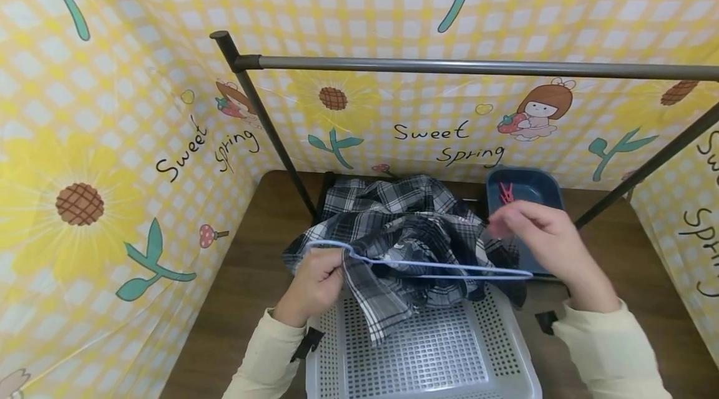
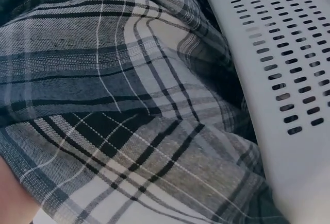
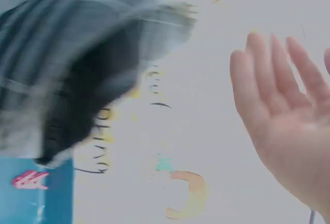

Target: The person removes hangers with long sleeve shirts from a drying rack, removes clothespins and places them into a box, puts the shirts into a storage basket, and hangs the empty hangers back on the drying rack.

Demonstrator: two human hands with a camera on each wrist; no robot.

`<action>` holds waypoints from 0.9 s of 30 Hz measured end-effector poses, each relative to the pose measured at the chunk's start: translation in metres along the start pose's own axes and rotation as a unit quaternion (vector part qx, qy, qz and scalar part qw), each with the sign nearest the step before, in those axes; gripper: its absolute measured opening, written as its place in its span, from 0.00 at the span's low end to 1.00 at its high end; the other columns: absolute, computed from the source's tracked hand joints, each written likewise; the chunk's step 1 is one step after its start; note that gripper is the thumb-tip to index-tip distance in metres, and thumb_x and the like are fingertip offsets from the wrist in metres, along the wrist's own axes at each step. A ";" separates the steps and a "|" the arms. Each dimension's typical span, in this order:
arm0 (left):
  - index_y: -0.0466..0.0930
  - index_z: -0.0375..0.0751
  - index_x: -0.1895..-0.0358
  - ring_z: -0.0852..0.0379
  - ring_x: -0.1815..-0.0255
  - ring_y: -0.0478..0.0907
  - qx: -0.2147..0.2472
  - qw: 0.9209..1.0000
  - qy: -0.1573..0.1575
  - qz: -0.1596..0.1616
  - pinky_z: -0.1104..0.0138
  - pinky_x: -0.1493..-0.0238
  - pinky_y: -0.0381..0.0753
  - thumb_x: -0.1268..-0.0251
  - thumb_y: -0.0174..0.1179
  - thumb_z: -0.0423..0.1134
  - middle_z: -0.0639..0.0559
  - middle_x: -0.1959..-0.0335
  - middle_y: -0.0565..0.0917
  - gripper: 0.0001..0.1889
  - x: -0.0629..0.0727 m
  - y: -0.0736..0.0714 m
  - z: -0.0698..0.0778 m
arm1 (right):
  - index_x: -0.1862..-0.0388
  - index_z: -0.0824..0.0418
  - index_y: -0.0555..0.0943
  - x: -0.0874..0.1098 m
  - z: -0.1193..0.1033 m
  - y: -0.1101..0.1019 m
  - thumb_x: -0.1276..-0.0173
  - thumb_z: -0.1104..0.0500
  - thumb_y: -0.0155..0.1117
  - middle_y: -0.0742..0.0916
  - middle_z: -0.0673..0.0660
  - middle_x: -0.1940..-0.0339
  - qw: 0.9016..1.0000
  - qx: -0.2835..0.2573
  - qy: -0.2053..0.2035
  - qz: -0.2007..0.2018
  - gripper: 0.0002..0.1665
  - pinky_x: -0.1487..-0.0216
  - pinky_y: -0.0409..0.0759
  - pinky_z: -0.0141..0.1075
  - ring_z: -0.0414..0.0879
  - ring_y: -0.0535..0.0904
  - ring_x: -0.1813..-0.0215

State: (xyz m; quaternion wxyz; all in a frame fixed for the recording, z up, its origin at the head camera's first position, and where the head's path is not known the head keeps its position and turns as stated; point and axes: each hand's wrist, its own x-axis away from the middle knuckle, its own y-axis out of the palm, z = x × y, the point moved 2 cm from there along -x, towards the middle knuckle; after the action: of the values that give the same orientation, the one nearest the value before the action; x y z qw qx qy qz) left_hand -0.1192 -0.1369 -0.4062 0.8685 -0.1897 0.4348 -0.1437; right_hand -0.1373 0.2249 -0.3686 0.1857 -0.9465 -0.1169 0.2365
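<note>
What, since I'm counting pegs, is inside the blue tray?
At least one red peg shows inside the blue tray. The right hand and plaid cloth hide part of its floor, so anything there is unseen.

Basket (image 1: pixel 427 355): on table (image 1: pixel 224 305), nearest us.
Garment (image 1: pixel 432 233): behind basket, overlapping its far edge as we look.
L hand (image 1: pixel 314 283): has hanger (image 1: pixel 449 266), which runs R across garment's front.
R hand (image 1: pixel 533 236): R of garment, before tray (image 1: pixel 539 183).
Tray: back R, w/ peg (image 1: pixel 507 193) in it.
Rack (image 1: pixel 449 66): bar beyond garment.
</note>
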 end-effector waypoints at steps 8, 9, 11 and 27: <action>0.77 0.44 0.76 0.63 0.80 0.66 -0.034 0.998 -0.041 0.024 0.71 0.79 0.67 0.42 0.50 0.17 0.56 0.81 0.73 0.17 -0.004 -0.002 -0.001 | 0.51 0.57 0.85 0.024 -0.036 -0.003 0.26 0.74 0.55 0.88 0.52 0.60 0.995 -0.007 -0.034 -0.091 0.17 0.53 0.79 0.30 0.42 0.83 0.57; 0.77 0.44 0.76 0.64 0.80 0.66 -0.039 0.998 -0.044 0.026 0.72 0.79 0.67 0.43 0.51 0.17 0.57 0.81 0.73 0.16 -0.004 -0.001 -0.001 | 0.51 0.55 0.85 0.025 -0.037 0.000 0.27 0.73 0.58 0.88 0.52 0.59 0.996 0.013 -0.018 -0.085 0.17 0.54 0.79 0.30 0.42 0.83 0.58; 0.77 0.44 0.76 0.64 0.81 0.66 -0.048 0.997 -0.044 0.028 0.72 0.80 0.66 0.42 0.52 0.17 0.57 0.81 0.72 0.16 -0.005 0.001 0.000 | 0.52 0.52 0.85 0.027 -0.037 0.008 0.29 0.71 0.63 0.87 0.49 0.59 0.996 0.048 0.011 -0.077 0.15 0.59 0.80 0.32 0.41 0.82 0.60; 0.79 0.43 0.73 0.62 0.78 0.69 -0.035 0.998 -0.051 0.012 0.70 0.77 0.70 0.41 0.51 0.17 0.56 0.78 0.76 0.16 -0.006 0.008 0.002 | 0.76 0.45 0.77 0.046 -0.018 0.026 0.31 0.67 0.68 0.71 0.40 0.81 0.996 0.048 0.037 -0.069 0.19 0.81 0.66 0.32 0.36 0.66 0.79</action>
State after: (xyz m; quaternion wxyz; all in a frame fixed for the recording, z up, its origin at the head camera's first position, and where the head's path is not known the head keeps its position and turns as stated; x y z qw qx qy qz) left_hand -0.1201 -0.1270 -0.4048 0.8842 -0.2212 0.3971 -0.1079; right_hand -0.0852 0.2102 -0.3833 0.2512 -0.9341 -0.1638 0.1936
